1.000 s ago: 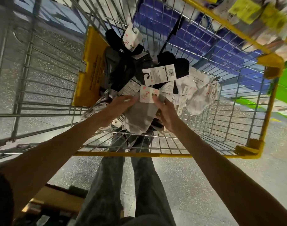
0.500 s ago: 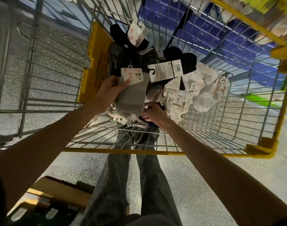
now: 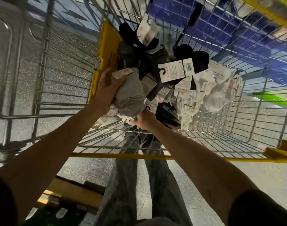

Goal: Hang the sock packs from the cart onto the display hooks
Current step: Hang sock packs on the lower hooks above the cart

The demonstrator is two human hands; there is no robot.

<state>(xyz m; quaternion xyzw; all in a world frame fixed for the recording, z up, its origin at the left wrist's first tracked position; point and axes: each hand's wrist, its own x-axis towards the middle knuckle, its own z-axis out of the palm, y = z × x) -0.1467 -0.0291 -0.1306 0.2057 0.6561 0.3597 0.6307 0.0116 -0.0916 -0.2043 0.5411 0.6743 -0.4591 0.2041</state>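
Since a second ago, when both hands were together on one grey sock pack at the middle of the pile, the work has split in two. The left hand [image 3: 107, 88] now carries the grey sock pack [image 3: 129, 95] alone, fingers wrapped round its left side and thumb near the card header [image 3: 122, 73], and has drawn it up and toward the left wall of the cart [image 3: 64, 88], clear of the heap though still inside the basket. The right hand [image 3: 143, 119] has let go of that pack and dropped lower, to the near edge of the pile just under the grey pack's toe end. Its fingers curl down into the loose packs there; whether it has closed on one or is only feeling for it cannot be told, since the fingertips are hidden by the socks.

Most of the stock has not been touched. The black sock packs [image 3: 194, 61] lie at the far end with a white barcode card [image 3: 176, 70] on top, and the white sock packs [image 3: 221, 90] spill toward the right side of the basket.

For the task this reads as gathering: one pack is secured, a second is probably being sought, and nothing has gone to the display hooks, which are not in view. The header's hook hole faces up and left, so the pack will likely need turning before hanging. A loose one-handed hold on a soft pack could slip while the other hand digs.
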